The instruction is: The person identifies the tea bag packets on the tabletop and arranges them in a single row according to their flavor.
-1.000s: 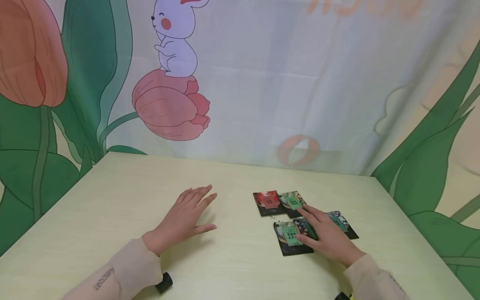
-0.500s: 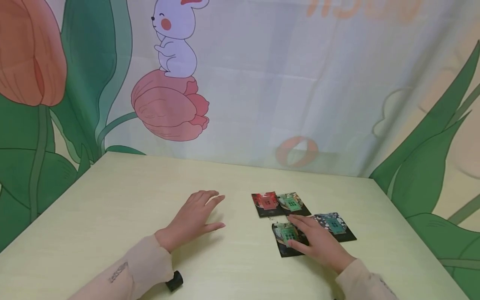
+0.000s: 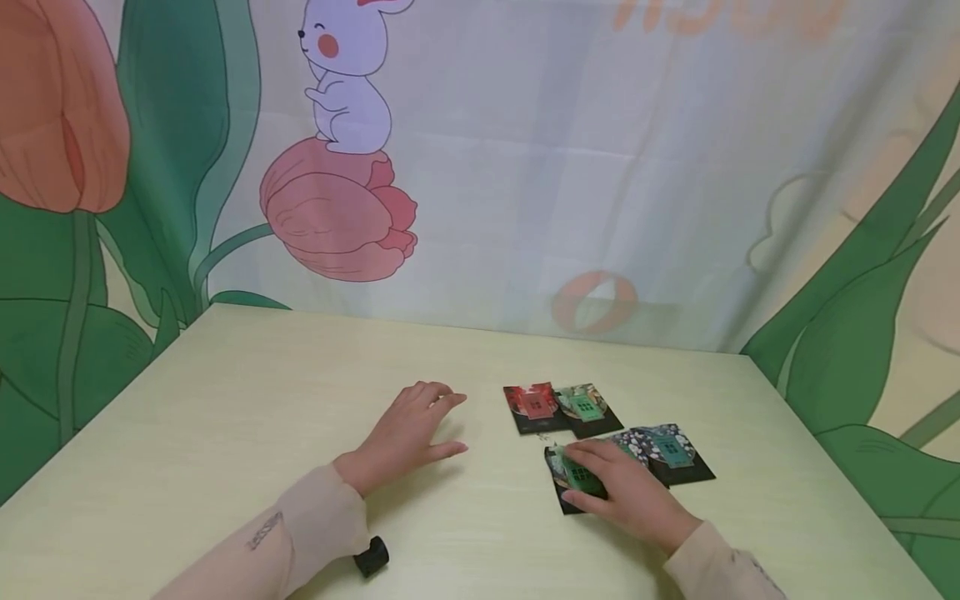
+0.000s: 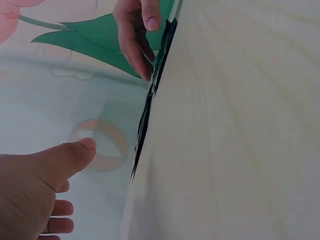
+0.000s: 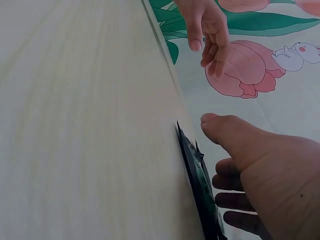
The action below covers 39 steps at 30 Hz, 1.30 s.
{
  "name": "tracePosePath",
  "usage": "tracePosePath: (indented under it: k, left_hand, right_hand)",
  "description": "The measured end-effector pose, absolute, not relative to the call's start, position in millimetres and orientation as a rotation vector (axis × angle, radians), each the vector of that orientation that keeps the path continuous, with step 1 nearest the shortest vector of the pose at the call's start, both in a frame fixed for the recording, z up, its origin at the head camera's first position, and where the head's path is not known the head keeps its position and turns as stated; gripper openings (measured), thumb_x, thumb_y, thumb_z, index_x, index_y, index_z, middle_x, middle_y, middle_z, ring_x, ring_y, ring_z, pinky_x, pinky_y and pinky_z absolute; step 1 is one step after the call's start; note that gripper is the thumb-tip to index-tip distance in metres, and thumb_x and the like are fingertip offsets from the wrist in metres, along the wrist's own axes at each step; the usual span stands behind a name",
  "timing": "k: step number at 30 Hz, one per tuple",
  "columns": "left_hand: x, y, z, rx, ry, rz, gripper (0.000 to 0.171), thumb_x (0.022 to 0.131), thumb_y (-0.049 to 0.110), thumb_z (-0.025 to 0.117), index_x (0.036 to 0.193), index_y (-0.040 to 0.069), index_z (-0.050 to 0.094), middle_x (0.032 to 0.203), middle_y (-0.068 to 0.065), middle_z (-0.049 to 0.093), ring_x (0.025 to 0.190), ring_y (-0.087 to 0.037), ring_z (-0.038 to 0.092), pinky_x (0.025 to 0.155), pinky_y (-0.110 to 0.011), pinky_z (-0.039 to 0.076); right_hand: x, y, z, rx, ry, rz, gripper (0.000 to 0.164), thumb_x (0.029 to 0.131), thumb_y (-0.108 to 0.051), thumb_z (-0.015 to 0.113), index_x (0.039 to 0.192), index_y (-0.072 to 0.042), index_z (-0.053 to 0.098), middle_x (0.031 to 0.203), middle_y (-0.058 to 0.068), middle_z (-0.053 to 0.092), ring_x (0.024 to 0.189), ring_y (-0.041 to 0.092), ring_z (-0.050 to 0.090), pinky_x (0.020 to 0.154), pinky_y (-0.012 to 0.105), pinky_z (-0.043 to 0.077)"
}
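Note:
Several flat square packets lie in two rows on the table. In the back row of the head view, a red packet (image 3: 536,407) touches a green one (image 3: 589,406). In front, another green packet (image 3: 558,483) is partly covered by my right hand (image 3: 626,492). A dark blue floral packet (image 3: 672,450) lies right of it, overlapping one more packet mostly hidden under the hand. In the right wrist view, that hand's loosely bent fingers (image 5: 234,201) hover just over the packets (image 5: 196,180), gripping nothing. My left hand (image 3: 401,437) hangs above the table, fingers relaxed, holding nothing.
A pale wooden table (image 3: 247,400) spreads beneath both hands. Behind it hangs a printed cloth (image 3: 510,183) with a rabbit and tulips. A black wrist device (image 3: 371,557) sits under the left sleeve.
My right hand has slid left from the blue floral packets onto the front green packet, uncovering the right-hand packet. The left hand has drifted right. The packets stay in place.

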<state>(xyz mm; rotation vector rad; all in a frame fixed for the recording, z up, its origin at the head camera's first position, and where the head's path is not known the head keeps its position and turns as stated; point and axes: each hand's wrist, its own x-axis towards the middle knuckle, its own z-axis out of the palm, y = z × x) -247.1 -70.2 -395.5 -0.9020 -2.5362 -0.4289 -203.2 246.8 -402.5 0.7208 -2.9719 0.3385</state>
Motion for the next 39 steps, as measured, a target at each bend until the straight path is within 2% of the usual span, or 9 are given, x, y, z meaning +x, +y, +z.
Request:
tracePosePath:
  k: [17, 28, 39]
  left_hand:
    - [-257, -42, -399, -0.942, -2.603, -0.492, 0.060, 0.080, 0.041, 0.075, 0.127, 0.008, 0.059, 0.118, -0.009, 0.059, 0.110, -0.026, 0.055, 0.099, -0.043, 0.044]
    - [-270, -24, -400, -0.966, -2.656, -0.510, 0.060, 0.083, 0.044, 0.072, 0.128, 0.007, 0.059, 0.123, -0.009, 0.058, 0.117, -0.026, 0.053, 0.105, -0.043, 0.041]
    - [-286, -4, -407, -0.962, -2.740, -0.533, 0.058, 0.083, 0.046, 0.070, 0.126, 0.007, 0.060, 0.125, -0.009, 0.059, 0.120, -0.027, 0.052, 0.105, -0.042, 0.040]
  right_hand:
    - [-202, 242, -407, 0.764, -2.980, 0.312, 0.059, 0.091, -0.047, 0.059, 0.134, -0.007, 0.056, 0.138, 0.006, 0.054, 0.129, 0.027, 0.049, 0.105, 0.047, 0.042]
    - [-202, 243, -410, 0.774, -2.966, 0.301, 0.057, 0.091, -0.046, 0.060, 0.134, -0.009, 0.056, 0.139, 0.005, 0.053, 0.130, 0.026, 0.048, 0.105, 0.047, 0.042]
    - [-204, 244, -415, 0.772, -2.946, 0.291, 0.057, 0.090, -0.046, 0.061, 0.134, -0.011, 0.056, 0.141, 0.004, 0.052, 0.130, 0.025, 0.047, 0.105, 0.047, 0.043]
